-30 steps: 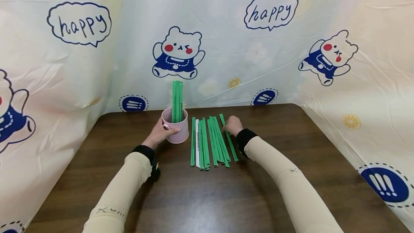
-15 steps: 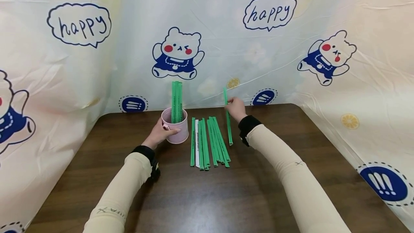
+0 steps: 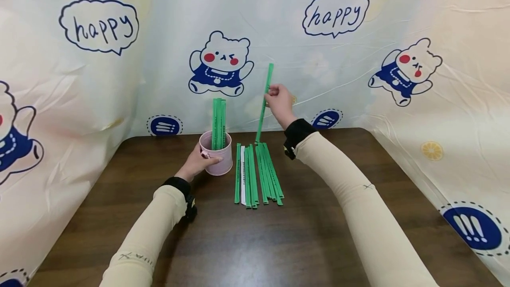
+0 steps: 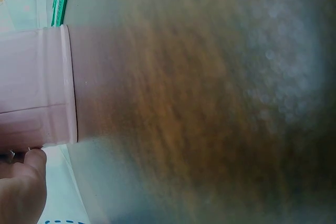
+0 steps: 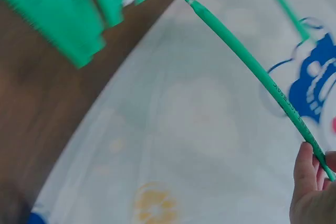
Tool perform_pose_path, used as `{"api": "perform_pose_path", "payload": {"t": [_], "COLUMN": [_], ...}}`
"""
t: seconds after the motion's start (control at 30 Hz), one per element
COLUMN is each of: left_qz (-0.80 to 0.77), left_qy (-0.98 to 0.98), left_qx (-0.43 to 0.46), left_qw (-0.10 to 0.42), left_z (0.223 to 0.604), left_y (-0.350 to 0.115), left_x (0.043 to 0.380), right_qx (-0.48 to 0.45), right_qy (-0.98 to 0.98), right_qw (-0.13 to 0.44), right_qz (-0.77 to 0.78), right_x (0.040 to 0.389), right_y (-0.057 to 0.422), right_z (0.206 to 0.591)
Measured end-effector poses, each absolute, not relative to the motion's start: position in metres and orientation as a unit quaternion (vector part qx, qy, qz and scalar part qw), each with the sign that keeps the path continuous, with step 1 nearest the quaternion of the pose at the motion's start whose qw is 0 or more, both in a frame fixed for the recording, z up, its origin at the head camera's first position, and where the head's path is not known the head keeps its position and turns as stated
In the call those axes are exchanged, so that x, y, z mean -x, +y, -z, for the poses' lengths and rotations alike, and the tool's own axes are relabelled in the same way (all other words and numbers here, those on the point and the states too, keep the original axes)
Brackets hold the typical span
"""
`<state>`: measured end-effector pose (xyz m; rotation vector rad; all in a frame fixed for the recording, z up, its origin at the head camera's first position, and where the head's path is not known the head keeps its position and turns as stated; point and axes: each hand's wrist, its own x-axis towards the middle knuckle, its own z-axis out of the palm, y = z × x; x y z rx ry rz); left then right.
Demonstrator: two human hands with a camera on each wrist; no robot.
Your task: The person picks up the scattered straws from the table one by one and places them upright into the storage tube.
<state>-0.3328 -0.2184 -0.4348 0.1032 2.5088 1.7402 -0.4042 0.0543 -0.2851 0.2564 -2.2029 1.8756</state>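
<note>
My left hand (image 3: 194, 163) grips a small pink bucket (image 3: 220, 166) by its left side, thumb across the front. Several green-wrapped straws (image 3: 218, 123) stand upright in the bucket. Held between the thumb and fingers of my right hand (image 3: 280, 103) is one straw in a green paper wrapper (image 3: 262, 114), raised and slightly tilted. The right wrist view shows print on this wrapper and a crimped lower end. To the right of the bucket lie several green-wrapped straws (image 3: 269, 176) and one white-wrapped straw (image 3: 243, 176), roughly side by side.
A dark brown wooden table (image 3: 255, 242) carries everything. Behind its far edge hangs a pale printed cloth (image 3: 275, 21) with bears and lettering, which also runs along both sides.
My right hand has picked up the rightmost green-wrapped straw from the table and moved it up and leftward, above the lying straws. My left hand stays on the bucket.
</note>
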Motion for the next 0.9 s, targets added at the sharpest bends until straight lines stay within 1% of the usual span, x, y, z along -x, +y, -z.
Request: {"api": "perform_pose_path", "payload": {"t": [0.2,0.4,0.53,0.7,0.9], "left_qz": [-0.57,-0.562,-0.559,-0.561,-0.571], "left_qy": [0.82,0.825,0.828,0.826,0.819], "left_qx": [-0.032,-0.05,-0.043,-0.037,-0.042], "left_qw": [0.043,0.029,0.029,0.038,0.036], "left_z": [0.434,0.432,0.432,0.433,0.433], "left_y": [-0.218,-0.216,-0.217,-0.217,-0.219], "left_x": [0.331,0.331,0.332,0.332,0.332], "right_qx": [-0.125,-0.145,-0.143,-0.137,-0.143], "right_qy": [-0.742,-0.731,-0.73,-0.746,-0.757], "right_qw": [0.124,0.128,0.113,0.084,0.054], "right_qz": [-0.647,-0.654,-0.659,-0.646,-0.635], "right_x": [0.392,0.386,0.384,0.384,0.38], "right_y": [0.015,-0.007,-0.014,-0.021,-0.027], "right_z": [0.267,0.264,0.274,0.298,0.322]}}
